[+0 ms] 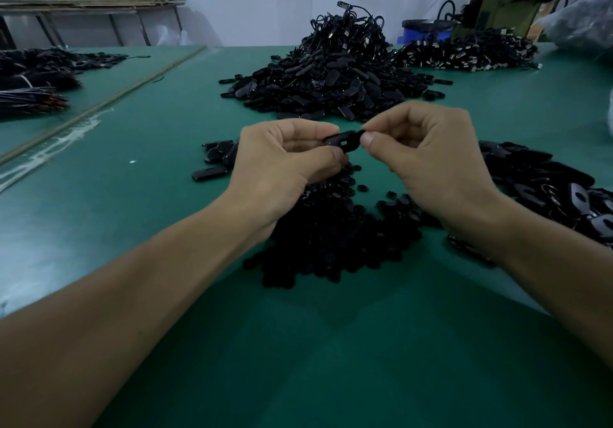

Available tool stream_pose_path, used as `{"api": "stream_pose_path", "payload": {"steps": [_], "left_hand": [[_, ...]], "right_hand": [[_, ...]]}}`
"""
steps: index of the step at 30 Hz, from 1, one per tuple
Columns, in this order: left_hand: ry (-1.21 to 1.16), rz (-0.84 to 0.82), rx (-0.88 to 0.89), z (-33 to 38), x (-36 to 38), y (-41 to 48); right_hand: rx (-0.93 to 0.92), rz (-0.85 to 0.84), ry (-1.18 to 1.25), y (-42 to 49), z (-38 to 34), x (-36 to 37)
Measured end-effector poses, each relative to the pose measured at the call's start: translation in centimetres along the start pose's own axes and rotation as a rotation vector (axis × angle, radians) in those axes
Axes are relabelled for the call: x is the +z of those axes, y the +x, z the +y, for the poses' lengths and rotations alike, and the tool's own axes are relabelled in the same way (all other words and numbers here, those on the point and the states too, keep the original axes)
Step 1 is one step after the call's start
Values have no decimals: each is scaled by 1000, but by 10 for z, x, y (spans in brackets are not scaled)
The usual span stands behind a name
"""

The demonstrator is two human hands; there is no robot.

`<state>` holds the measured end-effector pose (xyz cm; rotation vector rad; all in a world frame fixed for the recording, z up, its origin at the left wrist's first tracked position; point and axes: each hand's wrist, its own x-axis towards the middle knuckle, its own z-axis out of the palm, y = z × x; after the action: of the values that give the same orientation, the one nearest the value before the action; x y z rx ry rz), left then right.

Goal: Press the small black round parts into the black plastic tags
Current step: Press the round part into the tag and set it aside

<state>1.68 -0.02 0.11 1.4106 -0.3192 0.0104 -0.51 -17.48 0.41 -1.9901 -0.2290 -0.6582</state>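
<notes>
Obs. One black plastic tag [343, 140] is held in the air between the two hands. It sits above the worktop [132, 228], over the far fringe of the loose heap of small round parts [331, 238] lying mid-width toward the near edge.

Tag axis: long axis runs left–right, roughly parallel to the near edge, with the right end tipped slightly up. A rectangular opening in it faces the camera.

Left hand [285, 158]: fingers curled, thumb and forefinger pinching the tag's left end.

Right hand [428, 155]: fingers curled, thumb and forefinger tips closed on the tag's right end. Whether a round part sits between those tips I cannot tell; it is black on black and covered.

Key relation: the tag bridges the gap, one hand at each end, both touching it, neither nearer.

Judgement: a press-in would act across the tag's thickness at the right end, so the right thumb does the work. The left hand only braces along the axis. Risk: the tag pivots in the left pinch if the push is off-axis.

Supply:
- Round parts lie directly below the hands.
- A heap of loose tags [547, 188] lies toward the right edge.
- A few more tags [215, 158] lie just left of the left hand.
- A tall pile [331, 72] lies toward the far edge, well apart.
</notes>
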Motion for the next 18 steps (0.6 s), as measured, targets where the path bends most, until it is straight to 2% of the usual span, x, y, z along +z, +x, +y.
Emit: {"api": "stream_pose_path", "payload": {"steps": [6,10,18], "left_hand": [[13,-13,40,0,0,0],[10,-21,58,1,2,-1],[-20,-19,49,2,2,-2]], "right_hand": [[46,-24,80,-1,-3,-1],[14,-65,0,-2,-3,3],[-24,-6,-80,-5,-5,4]]}}
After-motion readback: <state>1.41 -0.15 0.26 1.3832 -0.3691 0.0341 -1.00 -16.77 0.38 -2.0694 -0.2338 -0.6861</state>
